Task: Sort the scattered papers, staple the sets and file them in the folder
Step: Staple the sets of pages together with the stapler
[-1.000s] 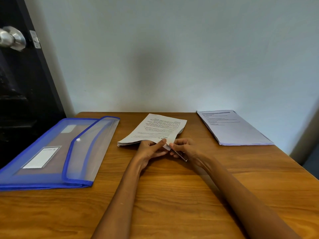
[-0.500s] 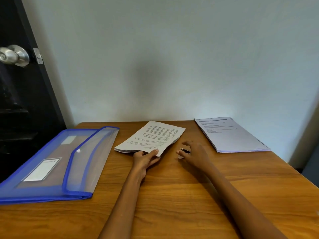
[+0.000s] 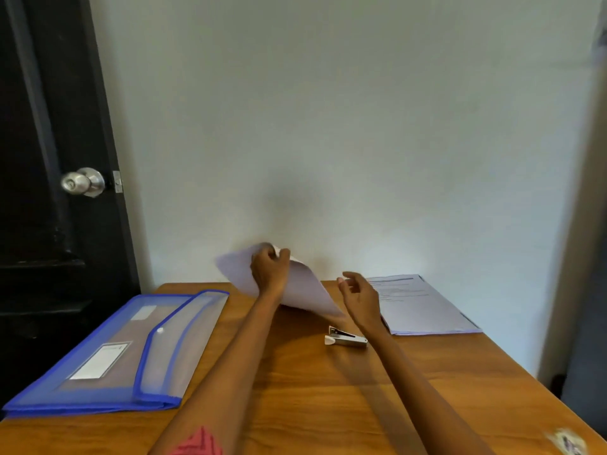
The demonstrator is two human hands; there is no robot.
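Paper set [image 3: 305, 287]: it is lifted off the tabletop [image 3: 328, 389], clamped at its top edge by the fingers [image 3: 262, 257] of the left hand [image 3: 270, 270], which curl over that edge and pinch it. The sheets hang tilted, blank side toward the camera, their long axis running from the grip at about 11 o'clock down to a lower corner at about 4 o'clock, which sits near the wood; whether it touches cannot be told. Holding by one edge like this reads as a turn or carry of a stapled set, probably on its way to the folder [image 3: 108, 353] at 9 o'clock.

The right hand [image 3: 359, 295] hovers just beside the sheets at 3 o'clock, fingers apart and loosely bent, holding nothing, seemingly ready to steady the hanging corner.

Below it, at about 5 o'clock from the raised sheets, the stapler [image 3: 345, 338] lies flat on the wood, long axis roughly 9 to 3, touched by neither hand, presumably parked within reach.

Further out at 3 o'clock a second stack of papers [image 3: 423, 307] lies flat, printed side up, long axis from 11 to 5. The blue folder lies with its flap open, ready to receive a set.
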